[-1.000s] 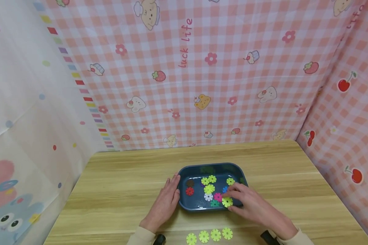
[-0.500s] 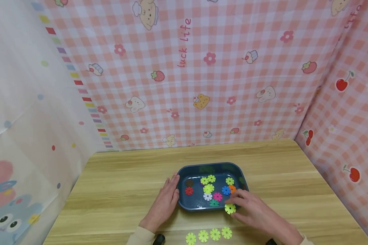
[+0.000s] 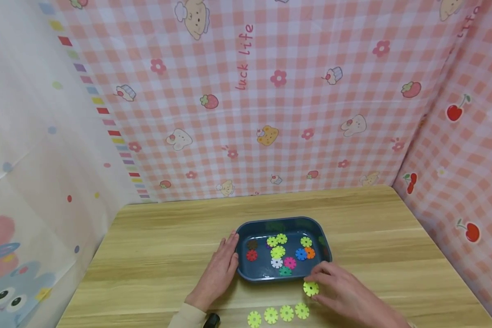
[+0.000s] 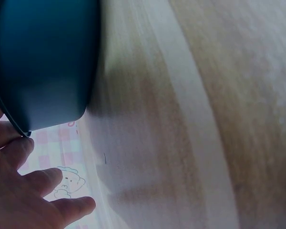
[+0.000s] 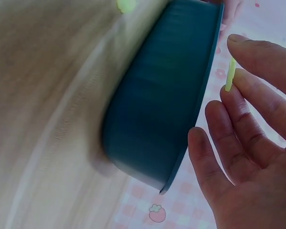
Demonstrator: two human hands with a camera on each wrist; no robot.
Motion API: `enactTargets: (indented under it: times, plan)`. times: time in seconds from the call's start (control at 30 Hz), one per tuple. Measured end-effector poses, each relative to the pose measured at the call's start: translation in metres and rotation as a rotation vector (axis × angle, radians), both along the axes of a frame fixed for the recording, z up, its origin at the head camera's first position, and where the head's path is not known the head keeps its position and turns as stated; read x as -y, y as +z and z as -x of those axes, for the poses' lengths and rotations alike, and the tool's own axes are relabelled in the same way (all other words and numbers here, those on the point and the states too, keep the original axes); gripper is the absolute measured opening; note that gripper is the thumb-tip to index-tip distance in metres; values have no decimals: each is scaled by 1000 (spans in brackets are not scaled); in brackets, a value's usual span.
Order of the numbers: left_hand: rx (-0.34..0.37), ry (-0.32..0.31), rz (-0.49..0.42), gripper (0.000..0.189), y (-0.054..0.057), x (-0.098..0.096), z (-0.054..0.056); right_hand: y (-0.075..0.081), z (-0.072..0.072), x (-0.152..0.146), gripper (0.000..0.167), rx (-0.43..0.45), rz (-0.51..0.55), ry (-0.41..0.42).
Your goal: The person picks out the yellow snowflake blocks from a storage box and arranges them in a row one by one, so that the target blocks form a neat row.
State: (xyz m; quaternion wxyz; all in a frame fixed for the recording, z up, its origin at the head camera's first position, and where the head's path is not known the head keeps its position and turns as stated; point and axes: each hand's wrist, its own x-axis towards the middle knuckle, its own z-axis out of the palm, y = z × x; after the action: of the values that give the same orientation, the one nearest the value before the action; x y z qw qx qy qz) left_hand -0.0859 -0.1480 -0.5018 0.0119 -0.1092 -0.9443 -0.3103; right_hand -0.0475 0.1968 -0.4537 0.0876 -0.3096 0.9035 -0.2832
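Observation:
A dark blue tray (image 3: 262, 272) holds several snowflake discs: yellow-green, red (image 3: 252, 255), brown, white (image 3: 276, 263), pink (image 3: 289, 263), green (image 3: 285, 271), blue (image 3: 301, 254) and orange (image 3: 310, 253). My left hand (image 3: 216, 272) rests against the tray's left side, fingers fairly straight along its rim. Just outside the tray's front right corner, my right hand (image 3: 341, 288) pinches a yellow-green snowflake disc (image 3: 307, 289) between thumb and fingers. In the right wrist view that disc (image 5: 229, 78) appears edge-on, apart from the tray wall (image 5: 157, 90).
On the wooden table (image 3: 160, 255), a row of several yellow-green discs (image 3: 287, 313) lies in front of the tray. A pink checked cloth (image 3: 238, 114) hangs behind the table, and other printed cloths cover both sides.
My right hand has carried the yellow-green disc out over the tray's front right rim, toward me. The blue and orange discs now show fully. My left hand stays at the tray.

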Motion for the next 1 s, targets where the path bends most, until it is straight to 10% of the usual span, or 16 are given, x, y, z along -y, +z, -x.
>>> enactTargets:
  times: [0.47,1.0]
  plan:
    - [1,-5,-4,53,-1,1,1,-15,-4,-10,30,240,70,23]
    - [-3,-7,3,52,1,0,0,-31,-2,-16,29,279,46,26]
